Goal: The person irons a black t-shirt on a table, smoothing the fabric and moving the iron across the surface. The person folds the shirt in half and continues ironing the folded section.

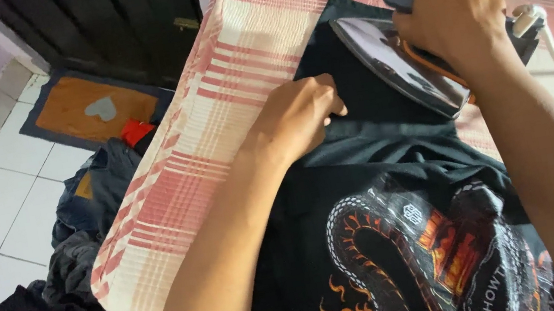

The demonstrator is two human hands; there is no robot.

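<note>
the right hand (452, 14) is wrapped tight around the handle of a shiny metal iron with orange trim (403, 67), tipped up on its side over the far end of a black t-shirt with a snake print (395, 233). the left hand (301, 118) is nearer, its fingers curled and pinching the shirt's edge just beside the iron. the shirt lies long from the person out toward the iron, on a surface under a red and cream checked cloth (210, 114).

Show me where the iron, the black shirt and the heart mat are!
iron (393, 65): head view, on its shiny soleplate.
black shirt (365, 99): head view, on the plain cloth beside the iron.
heart mat (71, 111): head view, on its brown middle.
</note>
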